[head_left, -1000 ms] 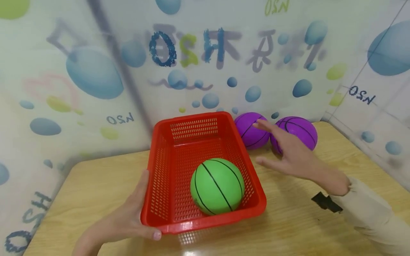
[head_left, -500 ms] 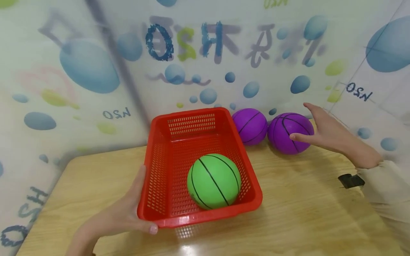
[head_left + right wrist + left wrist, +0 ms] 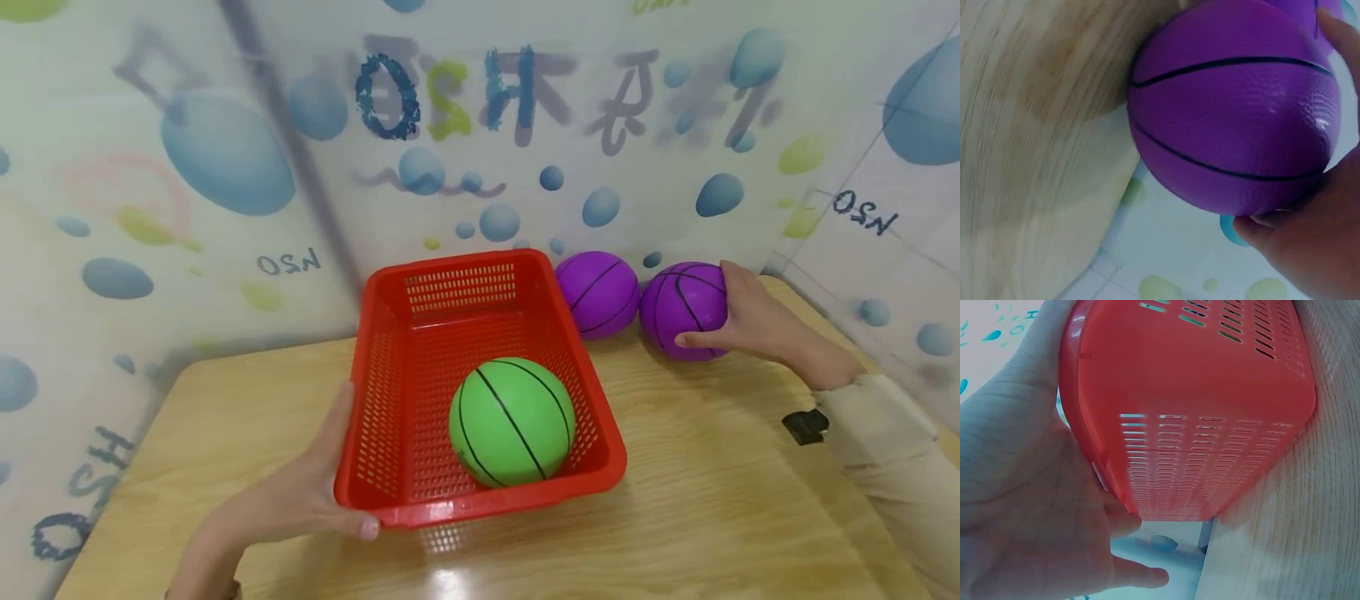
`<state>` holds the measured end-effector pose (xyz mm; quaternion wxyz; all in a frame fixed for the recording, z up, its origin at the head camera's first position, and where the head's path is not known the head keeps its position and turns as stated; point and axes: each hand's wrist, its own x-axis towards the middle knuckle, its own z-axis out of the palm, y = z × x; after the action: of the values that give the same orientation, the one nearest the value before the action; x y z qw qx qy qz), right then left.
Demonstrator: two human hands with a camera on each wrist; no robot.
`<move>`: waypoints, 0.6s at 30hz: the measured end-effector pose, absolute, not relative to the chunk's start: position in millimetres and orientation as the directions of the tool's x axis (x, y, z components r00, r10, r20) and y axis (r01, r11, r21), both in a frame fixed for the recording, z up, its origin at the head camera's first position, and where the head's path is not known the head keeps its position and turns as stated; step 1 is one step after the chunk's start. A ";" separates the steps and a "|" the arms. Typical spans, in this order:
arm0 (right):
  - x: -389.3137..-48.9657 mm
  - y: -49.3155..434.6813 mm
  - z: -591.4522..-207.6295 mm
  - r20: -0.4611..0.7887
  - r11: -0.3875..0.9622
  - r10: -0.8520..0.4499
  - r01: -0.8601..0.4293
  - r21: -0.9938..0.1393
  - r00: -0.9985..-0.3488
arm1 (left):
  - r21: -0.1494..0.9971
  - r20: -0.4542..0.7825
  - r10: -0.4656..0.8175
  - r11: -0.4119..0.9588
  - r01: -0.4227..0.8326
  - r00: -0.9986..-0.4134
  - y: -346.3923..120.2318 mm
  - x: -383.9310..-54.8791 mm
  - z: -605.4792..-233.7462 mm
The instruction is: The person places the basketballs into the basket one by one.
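Observation:
A red plastic basket with slotted sides stands on the wooden table, a green ball with black lines inside its near right part. My left hand holds the basket's near left corner, thumb at the front rim and fingers along the left side. At the back right, my right hand grips a purple ball from its right side, with the thumb across the near face. The right wrist view shows fingers and thumb spread around this purple ball. A second purple ball lies between it and the basket.
A wall printed with blue and green drops rises behind the table. The table's left edge runs close to that wall. A black piece sits at my right wrist, by the pale sleeve.
My right hand swung right from in front of the purple balls, then came in against the right one and took hold of it. The left hand has stayed on the basket.

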<state>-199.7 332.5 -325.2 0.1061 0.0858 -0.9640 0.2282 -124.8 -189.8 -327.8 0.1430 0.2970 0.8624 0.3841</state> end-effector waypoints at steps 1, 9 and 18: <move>-200.0 333.5 -327.5 0.259 0.883 -0.119 -0.221 -0.413 -0.958 | 0.747 -0.026 0.620 0.533 0.397 -0.784 -189.5 -125.0 -327.6; -196.1 335.2 -335.8 0.253 0.917 -0.094 -0.182 -0.353 -0.963 | 0.764 -0.038 0.631 0.518 0.385 -0.775 -188.6 -123.5 -327.0; -199.2 335.1 -335.2 0.344 0.903 -0.073 -0.208 -0.376 -0.936 | 0.765 -0.034 0.615 0.523 0.376 -0.787 -191.5 -121.0 -323.4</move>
<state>-199.2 335.1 -335.2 0.1632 0.0731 -0.9617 0.2079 -121.0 -191.5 -323.4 0.1521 0.2884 0.8592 0.3944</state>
